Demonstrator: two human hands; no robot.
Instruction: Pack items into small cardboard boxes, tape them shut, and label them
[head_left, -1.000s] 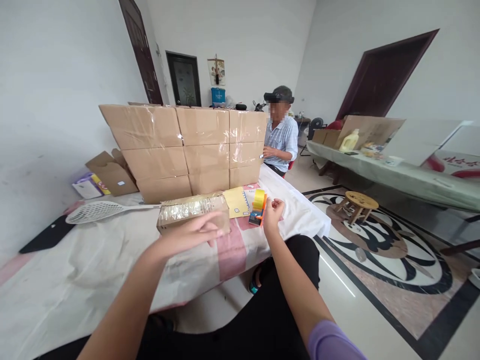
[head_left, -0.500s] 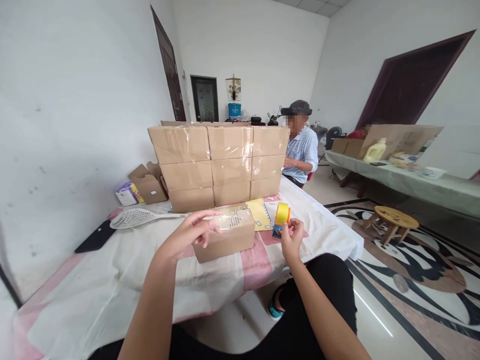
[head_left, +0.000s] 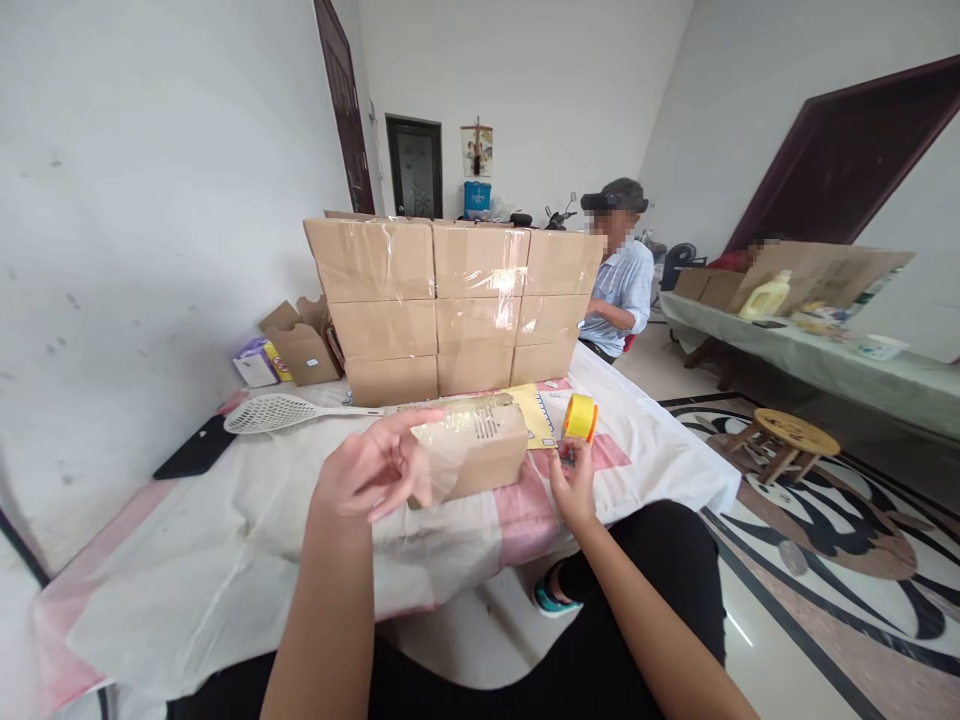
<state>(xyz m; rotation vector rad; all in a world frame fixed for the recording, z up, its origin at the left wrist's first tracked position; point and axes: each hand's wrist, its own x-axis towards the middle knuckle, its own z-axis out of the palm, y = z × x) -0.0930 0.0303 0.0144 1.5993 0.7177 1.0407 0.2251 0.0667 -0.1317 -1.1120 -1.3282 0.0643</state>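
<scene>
My left hand (head_left: 371, 468) hovers at the left end of a small cardboard box (head_left: 480, 450) wrapped in clear tape, which lies on the cloth-covered table (head_left: 225, 540). Its fingers are spread, and a strip of clear tape seems to stretch from the fingertips to the box. My right hand (head_left: 574, 485) grips the tape dispenser with a yellow roll (head_left: 580, 418), just right of the box. A yellow sheet (head_left: 536, 415) lies behind the box.
A wall of taped cardboard boxes (head_left: 450, 305) stands across the back of the table. A white mesh swatter (head_left: 274, 412) and a black phone (head_left: 196, 447) lie at left. Another person (head_left: 619, 280) sits behind the boxes. A small wooden stool (head_left: 791, 435) stands on the floor at right.
The view shifted left and up. My left hand drew back from the top of the small box to its left end. My right hand stayed at the tape dispenser.
</scene>
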